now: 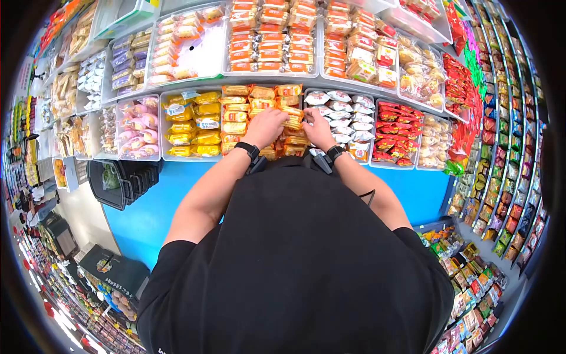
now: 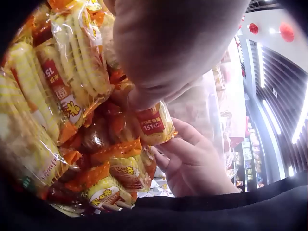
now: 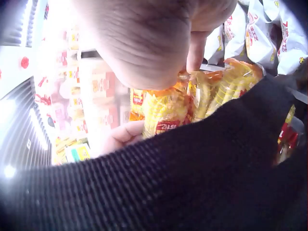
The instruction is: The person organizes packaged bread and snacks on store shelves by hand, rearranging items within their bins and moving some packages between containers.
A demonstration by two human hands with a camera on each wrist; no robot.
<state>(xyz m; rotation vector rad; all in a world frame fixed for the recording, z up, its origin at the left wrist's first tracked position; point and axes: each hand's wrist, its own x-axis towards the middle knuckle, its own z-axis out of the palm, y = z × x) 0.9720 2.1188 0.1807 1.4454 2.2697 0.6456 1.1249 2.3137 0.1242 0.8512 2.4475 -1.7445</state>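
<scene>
Both hands are over a bin of wrapped bread snacks in clear, orange-ended packets. My left hand holds one packet, its thumb on the near side by a red label. At the packet's other end, my right hand grips it with thumb and fingers, which show in the left wrist view. In the right wrist view the same packet stands below the right palm, with left fingertips beside it. More packets lie in layers next to the hands. The palms hide part of the held packet.
White-wrapped snacks fill the bin on the right, beside red packets. Yellow packets stand in the bin on the left. Behind rises a row of clear trays. Black baskets hang at the left front.
</scene>
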